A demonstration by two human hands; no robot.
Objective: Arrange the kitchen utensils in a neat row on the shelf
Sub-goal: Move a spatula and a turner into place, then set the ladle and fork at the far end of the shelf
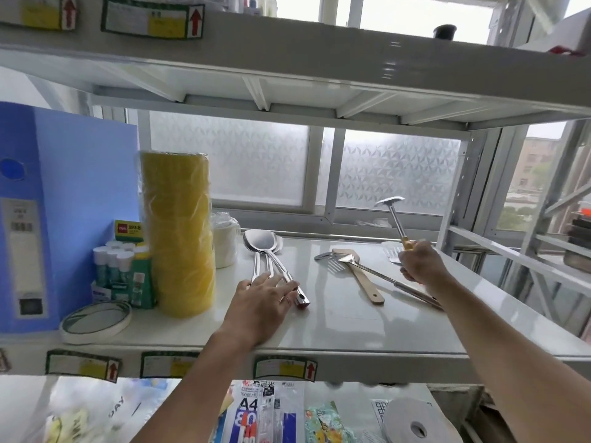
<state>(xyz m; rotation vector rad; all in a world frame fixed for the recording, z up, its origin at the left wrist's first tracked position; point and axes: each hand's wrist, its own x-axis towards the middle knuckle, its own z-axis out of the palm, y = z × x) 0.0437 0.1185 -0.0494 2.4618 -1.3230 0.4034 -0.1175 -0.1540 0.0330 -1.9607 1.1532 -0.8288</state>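
Note:
Steel spoons (260, 243) lie side by side on the white shelf (335, 330), bowls to the back. My left hand (262, 302) rests flat on their handles with straight fingers. My right hand (420, 262) grips the yellow handle of a steel spatula (395, 215) and holds it up, blade tilted toward the window. A wooden spatula (361, 274) and a slotted steel turner (377, 276) lie crossed between my hands. Another slotted utensil (391, 251) lies partly hidden behind my right hand.
Yellow tape rolls (177, 231) stand stacked at the left, with a white roll (225, 244), glue sticks (113, 266), a blue file box (48, 219) and a flat tape ring (96, 321). The upper shelf (287, 59) hangs close overhead. A frosted window (256, 161) closes the back.

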